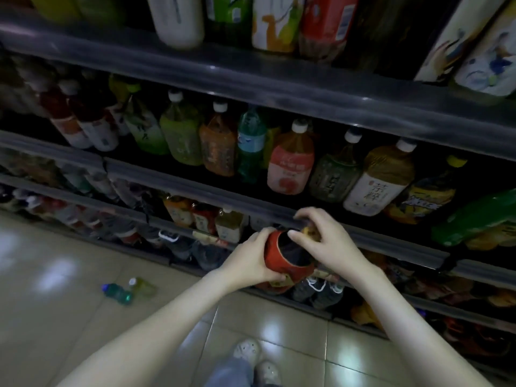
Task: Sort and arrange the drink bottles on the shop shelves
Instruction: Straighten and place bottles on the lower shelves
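A dark drink bottle with a red label (282, 261) hangs in front of the lower shelf edge (391, 241). My left hand (251, 256) grips its left side, fingers curled under the base. My right hand (321, 238) curls over its upper right end, where something yellowish shows under the fingers. Behind them a shelf row of large bottles stands: a pink-labelled bottle (290, 160), a white-labelled tea bottle (377, 182), a green tea bottle (181, 129) and a blue water bottle (251, 141).
Two small bottles (125, 289) lie on the tiled floor at the left. A green bottle (480, 216) lies tilted at the right on the shelf. Lower shelves hold several more bottles. My shoes (257, 361) stand on the tiles below.
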Action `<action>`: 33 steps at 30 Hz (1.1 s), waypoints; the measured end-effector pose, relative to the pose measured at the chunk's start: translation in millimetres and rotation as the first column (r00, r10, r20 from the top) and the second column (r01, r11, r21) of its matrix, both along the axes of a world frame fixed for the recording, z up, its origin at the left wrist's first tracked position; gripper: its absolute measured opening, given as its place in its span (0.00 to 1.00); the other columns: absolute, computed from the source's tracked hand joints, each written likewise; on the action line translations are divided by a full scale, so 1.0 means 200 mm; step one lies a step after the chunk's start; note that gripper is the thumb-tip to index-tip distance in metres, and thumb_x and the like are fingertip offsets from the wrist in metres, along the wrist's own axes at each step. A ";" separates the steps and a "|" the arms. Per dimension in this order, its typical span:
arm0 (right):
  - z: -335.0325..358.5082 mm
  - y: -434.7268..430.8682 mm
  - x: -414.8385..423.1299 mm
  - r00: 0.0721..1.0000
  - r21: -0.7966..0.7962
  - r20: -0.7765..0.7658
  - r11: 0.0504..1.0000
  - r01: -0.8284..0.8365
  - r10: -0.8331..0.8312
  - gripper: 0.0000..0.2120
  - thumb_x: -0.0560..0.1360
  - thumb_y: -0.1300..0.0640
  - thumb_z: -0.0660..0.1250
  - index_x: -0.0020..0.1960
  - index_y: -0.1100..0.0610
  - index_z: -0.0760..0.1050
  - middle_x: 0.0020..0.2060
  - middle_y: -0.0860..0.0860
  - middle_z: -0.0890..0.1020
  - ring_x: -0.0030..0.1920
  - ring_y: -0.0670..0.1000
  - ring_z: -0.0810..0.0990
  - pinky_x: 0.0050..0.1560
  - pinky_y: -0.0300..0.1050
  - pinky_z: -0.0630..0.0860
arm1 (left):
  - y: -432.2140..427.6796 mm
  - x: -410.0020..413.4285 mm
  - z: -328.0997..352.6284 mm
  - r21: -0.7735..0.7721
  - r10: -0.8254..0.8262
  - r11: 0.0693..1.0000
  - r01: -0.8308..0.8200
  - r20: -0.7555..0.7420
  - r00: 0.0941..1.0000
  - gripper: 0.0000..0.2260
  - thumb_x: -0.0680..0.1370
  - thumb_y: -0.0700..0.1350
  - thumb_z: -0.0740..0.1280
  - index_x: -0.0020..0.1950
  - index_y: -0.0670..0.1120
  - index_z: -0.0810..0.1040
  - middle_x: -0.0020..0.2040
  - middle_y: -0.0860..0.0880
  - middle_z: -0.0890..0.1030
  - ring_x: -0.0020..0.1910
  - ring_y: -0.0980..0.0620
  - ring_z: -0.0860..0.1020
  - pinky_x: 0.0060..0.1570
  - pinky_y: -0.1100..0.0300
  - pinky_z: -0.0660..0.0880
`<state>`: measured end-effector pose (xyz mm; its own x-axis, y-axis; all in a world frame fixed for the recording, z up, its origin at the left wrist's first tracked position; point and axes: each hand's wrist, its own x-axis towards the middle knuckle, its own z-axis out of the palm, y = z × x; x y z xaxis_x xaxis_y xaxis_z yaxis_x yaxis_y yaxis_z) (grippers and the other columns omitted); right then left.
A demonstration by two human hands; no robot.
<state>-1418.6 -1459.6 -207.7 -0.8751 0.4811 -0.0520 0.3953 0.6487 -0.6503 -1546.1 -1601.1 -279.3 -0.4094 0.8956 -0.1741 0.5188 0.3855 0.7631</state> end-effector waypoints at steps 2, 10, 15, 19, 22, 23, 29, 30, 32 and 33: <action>-0.07 -0.06 -0.06 0.977 0.097 0.202 0.991 -0.091 0.070 0.12 0.76 0.40 0.62 0.52 0.47 0.70 0.46 0.47 0.76 0.50 0.51 0.77 0.46 0.47 0.74 | -0.09 0.02 -0.12 -0.058 0.078 0.995 -0.077 0.012 0.997 0.42 0.60 0.56 0.79 0.69 0.55 0.62 0.64 0.52 0.72 0.60 0.51 0.74 0.57 0.56 0.72; -0.64 -0.27 -0.21 0.947 -0.120 0.313 0.992 -0.036 0.072 0.13 0.74 0.46 0.68 0.46 0.54 0.68 0.35 0.49 0.77 0.38 0.50 0.77 0.36 0.44 0.71 | -0.35 0.00 -0.66 -0.218 0.212 0.957 -0.191 0.074 0.975 0.44 0.61 0.54 0.79 0.71 0.54 0.60 0.63 0.51 0.71 0.61 0.50 0.74 0.54 0.64 0.69; -1.24 -0.43 -0.29 0.914 -0.209 0.392 0.978 -0.020 0.102 0.13 0.72 0.50 0.70 0.46 0.54 0.68 0.40 0.52 0.81 0.41 0.52 0.80 0.39 0.47 0.73 | -0.44 -0.08 -1.12 -0.299 0.195 0.941 -0.161 0.086 0.977 0.38 0.70 0.54 0.75 0.74 0.50 0.61 0.70 0.50 0.68 0.69 0.51 0.68 0.59 0.69 0.63; -1.73 -0.48 -0.36 0.877 -0.198 0.466 0.980 -0.025 0.117 0.10 0.73 0.56 0.68 0.50 0.56 0.68 0.46 0.55 0.81 0.45 0.55 0.81 0.40 0.48 0.76 | -0.49 -0.14 -1.52 -0.355 0.218 0.918 -0.175 0.085 0.972 0.37 0.74 0.54 0.69 0.78 0.52 0.55 0.76 0.49 0.62 0.73 0.51 0.62 0.68 0.63 0.61; -2.05 -0.45 -0.39 0.847 -0.175 0.524 0.985 0.004 0.090 0.13 0.73 0.57 0.68 0.54 0.59 0.69 0.49 0.58 0.81 0.50 0.58 0.81 0.41 0.45 0.73 | -0.50 -0.15 -1.75 -0.376 0.276 0.902 -0.213 0.120 0.954 0.36 0.72 0.52 0.65 0.78 0.54 0.54 0.76 0.49 0.61 0.72 0.49 0.65 0.69 0.58 0.64; -2.17 -0.43 -0.40 0.837 -0.181 0.541 0.983 0.019 0.084 0.13 0.73 0.57 0.68 0.54 0.59 0.69 0.50 0.58 0.81 0.51 0.58 0.80 0.41 0.43 0.71 | -0.50 -0.16 -1.83 -0.376 0.289 0.898 -0.229 0.111 0.951 0.35 0.74 0.48 0.66 0.78 0.54 0.55 0.76 0.48 0.62 0.71 0.48 0.66 0.68 0.58 0.65; -2.82 -0.37 -0.41 0.768 -0.189 0.637 0.979 0.076 0.064 0.17 0.73 0.57 0.69 0.58 0.61 0.68 0.55 0.60 0.80 0.55 0.58 0.80 0.44 0.44 0.73 | -0.43 -0.24 -2.32 -0.405 0.295 0.880 -0.246 0.062 0.954 0.30 0.78 0.44 0.66 0.78 0.47 0.58 0.74 0.44 0.64 0.70 0.46 0.67 0.66 0.60 0.65; -2.91 -0.36 -0.41 0.754 -0.184 0.655 0.980 0.081 0.061 0.19 0.74 0.57 0.69 0.61 0.62 0.68 0.56 0.60 0.80 0.56 0.58 0.79 0.47 0.45 0.74 | -0.42 -0.25 -2.40 -0.411 0.295 0.879 -0.244 0.067 0.953 0.29 0.78 0.45 0.65 0.77 0.47 0.59 0.74 0.45 0.64 0.70 0.47 0.67 0.66 0.61 0.65; -3.10 -0.36 -0.42 0.728 -0.180 0.682 0.980 0.079 0.066 0.21 0.75 0.57 0.68 0.64 0.63 0.67 0.58 0.60 0.79 0.58 0.58 0.79 0.49 0.46 0.74 | -0.40 -0.26 -2.55 -0.422 0.285 0.876 -0.233 0.063 0.956 0.27 0.79 0.47 0.65 0.76 0.49 0.61 0.74 0.47 0.64 0.70 0.48 0.67 0.66 0.59 0.66; -3.18 -0.35 -0.41 0.714 -0.179 0.696 0.981 0.078 0.070 0.21 0.75 0.57 0.67 0.64 0.62 0.66 0.59 0.60 0.78 0.59 0.59 0.78 0.51 0.46 0.74 | -0.39 -0.26 -2.62 -0.431 0.277 0.873 -0.227 0.056 0.959 0.26 0.79 0.48 0.64 0.76 0.50 0.62 0.74 0.47 0.64 0.70 0.48 0.67 0.66 0.57 0.67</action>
<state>-1501.2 -1529.9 -843.6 -0.5515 0.4007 -0.7316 0.7851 0.5458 -0.2928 -1598.2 -1679.9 -802.7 -0.5667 0.5987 -0.5661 0.2812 0.7863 0.5501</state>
